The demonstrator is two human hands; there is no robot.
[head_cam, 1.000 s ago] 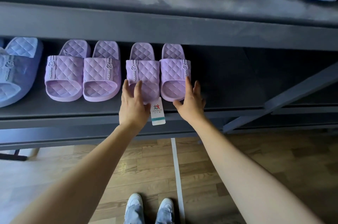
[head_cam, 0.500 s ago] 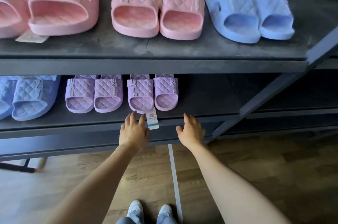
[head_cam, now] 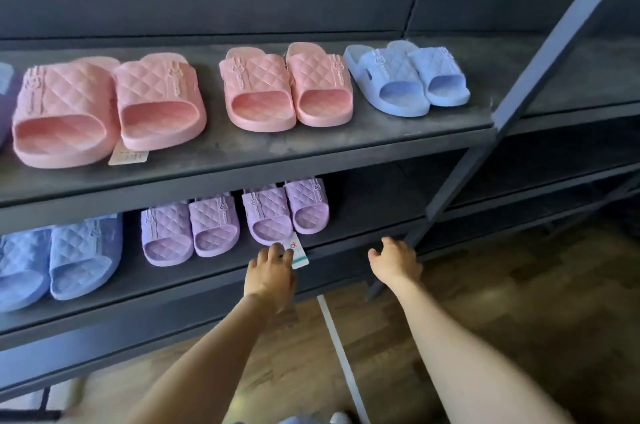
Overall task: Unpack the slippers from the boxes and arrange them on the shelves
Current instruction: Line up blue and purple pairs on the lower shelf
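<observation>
Lilac slippers [head_cam: 284, 212] sit paired on the lower shelf [head_cam: 367, 222], long axes running front to back, just beyond the left hand [head_cam: 272, 273] — the nearer one, fingers loose and empty beside the tag [head_cam: 298, 255] — while the right hand [head_cam: 394, 262] hovers slack, holding nothing, off to their right.

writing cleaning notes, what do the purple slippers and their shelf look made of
Purple slippers: probably moulded foam or rubber, matte; quilting and strap look cast in one piece. Lower shelf: seemingly dark painted metal, matte; thin straight edges, slim diagonal brace.
</observation>
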